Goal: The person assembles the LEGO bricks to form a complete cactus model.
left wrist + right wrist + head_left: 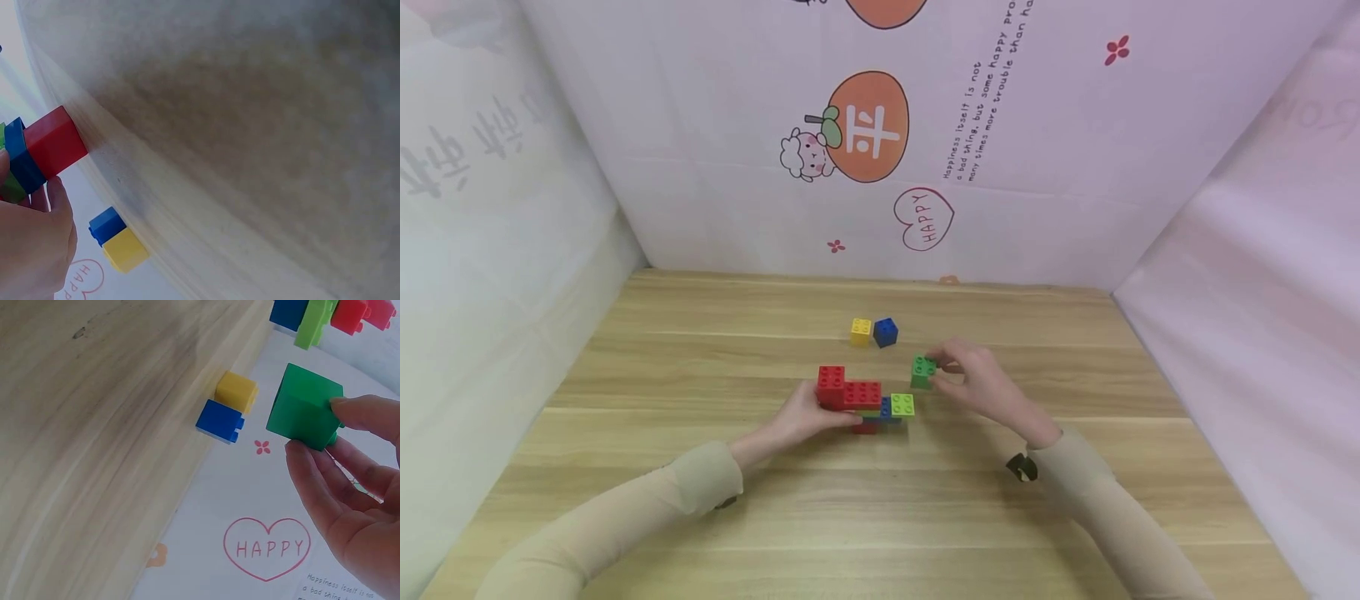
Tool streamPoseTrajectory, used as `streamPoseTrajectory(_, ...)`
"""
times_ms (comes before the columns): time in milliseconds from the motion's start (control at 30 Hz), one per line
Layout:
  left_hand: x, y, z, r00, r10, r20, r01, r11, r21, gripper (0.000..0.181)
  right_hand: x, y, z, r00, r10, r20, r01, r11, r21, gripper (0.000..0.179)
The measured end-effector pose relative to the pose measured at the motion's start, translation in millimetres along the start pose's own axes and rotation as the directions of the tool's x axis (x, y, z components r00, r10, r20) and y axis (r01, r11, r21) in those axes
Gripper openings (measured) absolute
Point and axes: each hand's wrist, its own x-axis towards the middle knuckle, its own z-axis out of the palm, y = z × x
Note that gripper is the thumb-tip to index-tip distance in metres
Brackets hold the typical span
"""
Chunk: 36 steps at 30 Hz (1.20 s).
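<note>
My left hand (799, 414) grips the left side of a built stack of toy bricks, thumb along its front. On top of that stack sit a tall red brick (831, 387) and a longer red brick (862, 392); a lime green brick (902, 405) tops its right end, beside blue. A red brick (56, 141) at the underside shows in the left wrist view. To the right, my right hand (981, 383) pinches a green brick (306, 406) between thumb and fingers, studs up in the head view, apart from the stack.
A yellow brick (861, 332) and a blue brick (886, 332) stand side by side on the wooden table (700, 350), beyond the hands. White printed cloth (1037, 167) walls the back and both sides.
</note>
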Motion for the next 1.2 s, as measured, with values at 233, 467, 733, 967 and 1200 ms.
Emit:
streamPoseTrajectory(233,0.3,0.1,0.1,1.000,-0.001,0.004,0.001,1.000,0.001,0.056,-3.0,-5.6,-4.6,1.000,-0.002,0.015,0.001,1.000,0.009,0.028)
streamPoseTrajectory(467,0.6,-0.5,-0.2,1.000,0.005,0.010,-0.005,1.000,0.002,0.055,-6.9,-12.4,-6.6,0.999,-0.033,0.000,0.033,0.999,0.013,0.029)
streamPoseTrajectory(733,0.4,-0.8,0.1,1.000,0.013,0.003,-0.013,1.000,-0.003,0.054,-11.3,-14.7,-7.1,0.998,-0.053,-0.020,0.053,0.998,0.016,0.029)
streamPoseTrajectory(967,0.2,-1.2,-0.4,1.000,0.024,0.011,-0.023,1.000,-0.010,0.058,-16.0,-20.6,-6.6,0.998,-0.056,-0.001,0.056,0.998,0.028,0.029)
streamPoseTrajectory(1200,0.5,-1.3,-0.5,1.000,0.008,0.013,-0.008,1.000,-0.005,0.057,-19.6,-24.1,-3.4,0.998,-0.061,0.016,0.060,0.997,0.052,0.031)
